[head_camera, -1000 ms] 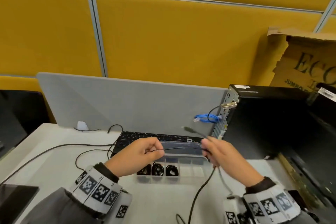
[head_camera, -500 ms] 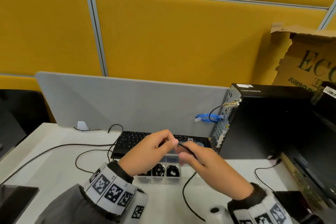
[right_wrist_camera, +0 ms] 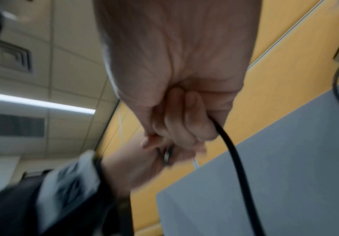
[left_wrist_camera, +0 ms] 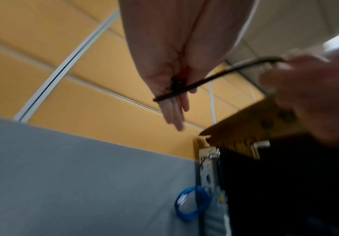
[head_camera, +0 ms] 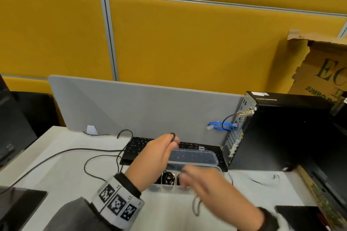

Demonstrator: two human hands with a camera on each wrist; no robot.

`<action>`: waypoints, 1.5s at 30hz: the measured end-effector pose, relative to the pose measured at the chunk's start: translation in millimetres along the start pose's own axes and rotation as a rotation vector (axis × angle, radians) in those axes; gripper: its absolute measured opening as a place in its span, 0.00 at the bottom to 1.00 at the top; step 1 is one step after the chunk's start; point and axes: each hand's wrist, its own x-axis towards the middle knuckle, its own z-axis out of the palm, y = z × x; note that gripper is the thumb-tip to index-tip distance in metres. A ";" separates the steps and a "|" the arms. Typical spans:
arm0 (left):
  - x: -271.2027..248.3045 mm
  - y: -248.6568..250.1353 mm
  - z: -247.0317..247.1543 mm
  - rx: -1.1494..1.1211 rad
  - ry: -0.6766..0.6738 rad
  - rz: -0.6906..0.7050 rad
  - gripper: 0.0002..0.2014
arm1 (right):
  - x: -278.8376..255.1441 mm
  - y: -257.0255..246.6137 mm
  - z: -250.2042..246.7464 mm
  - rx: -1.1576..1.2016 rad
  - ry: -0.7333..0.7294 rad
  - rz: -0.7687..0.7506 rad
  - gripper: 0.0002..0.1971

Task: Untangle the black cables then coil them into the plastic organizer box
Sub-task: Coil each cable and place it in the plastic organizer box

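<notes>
A thin black cable (head_camera: 172,135) is being pinched between the thumb and fingertips of the left hand (head_camera: 159,153), which is being held raised above the clear plastic organizer box (head_camera: 216,169); a small loop of the cable is showing above the fingers. The same cable is being gripped in the curled fingers of the right hand (head_camera: 210,184), which is blurred and is being held lower, over the near edge of the box, with a length of cable hanging below it toward the white table (head_camera: 62,170). In the left wrist view the cable is being stretched between the two hands. Coiled black cables (head_camera: 168,177) are lying in near compartments of the box, whose clear lid (head_camera: 193,157) is standing open toward the black keyboard (head_camera: 135,146) behind it. To the right, a black computer tower (head_camera: 281,133) is standing just beside the keyboard and box, closing off that side, with a coiled blue cable (head_camera: 221,125) at its rear panel. A grey divider panel (head_camera: 131,108) is bounding the back edge of the table. Loose black leads (head_camera: 62,153) are trailing across the open table surface on the left. Dark flat objects (head_camera: 20,206) are lying at the near left and near right corners.
</notes>
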 end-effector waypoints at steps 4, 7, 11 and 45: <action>-11.4 9.4 4.5 -0.767 -0.453 -0.196 0.23 | 9.8 24.1 -29.0 0.013 0.509 -0.014 0.09; -9.9 27.7 -0.4 -1.092 -0.381 -0.150 0.22 | 15.6 41.8 -13.8 -0.161 0.425 0.064 0.13; 9.0 21.7 -1.6 -1.016 -0.007 -0.008 0.13 | 4.1 24.5 32.2 -0.367 -0.118 0.053 0.09; 1.4 5.1 17.7 -0.706 -0.054 -0.133 0.21 | 15.0 22.5 45.7 -0.083 -0.235 -0.019 0.07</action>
